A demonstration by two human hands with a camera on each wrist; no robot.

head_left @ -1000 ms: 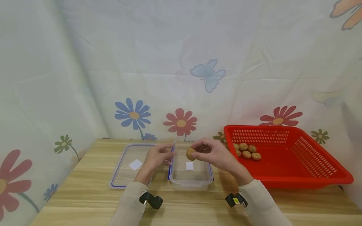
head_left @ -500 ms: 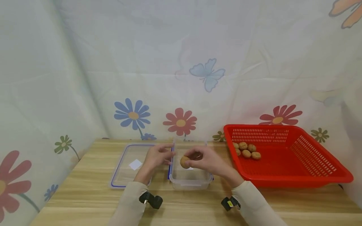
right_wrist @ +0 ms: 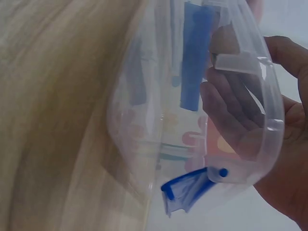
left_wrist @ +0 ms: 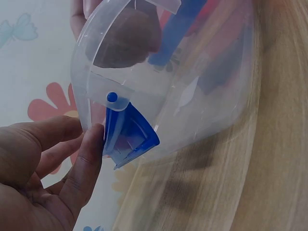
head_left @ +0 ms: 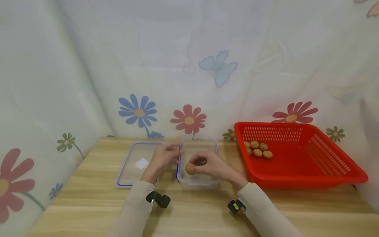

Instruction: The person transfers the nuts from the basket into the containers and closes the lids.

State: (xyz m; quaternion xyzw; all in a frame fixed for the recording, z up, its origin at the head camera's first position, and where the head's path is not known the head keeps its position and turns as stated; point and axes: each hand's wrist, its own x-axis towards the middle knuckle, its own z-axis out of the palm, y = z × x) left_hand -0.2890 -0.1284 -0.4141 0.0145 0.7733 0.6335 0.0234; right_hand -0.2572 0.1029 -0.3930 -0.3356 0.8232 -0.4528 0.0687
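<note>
My right hand [head_left: 211, 164] pinches a walnut [head_left: 189, 168] between thumb and fingertips, low over the clear plastic food container [head_left: 198, 182]. In the right wrist view, that hand [right_wrist: 245, 115] shows partly through the container's wall. The container stands without its lid, and a blue side latch [left_wrist: 127, 134] hangs outward. At the left rim is my left hand [head_left: 164, 156]; its thumb and a finger pinch the edge beside the latch in the left wrist view. Seen through the plastic, the walnut is blurred there. The container's floor is partly hidden by my right hand.
Left of the container, the clear lid with a blue seal [head_left: 125, 174] lies flat, partly under my left forearm. To the right stands a red plastic basket [head_left: 308, 181] with several walnuts [head_left: 258, 153] in its left corner. A flowered cloth [head_left: 177, 75] hangs behind the wooden table [head_left: 189, 214].
My right hand has moved left and down into the container's opening with the walnut. The left hand has stayed at the rim. The whole head view has shifted slightly.
</note>
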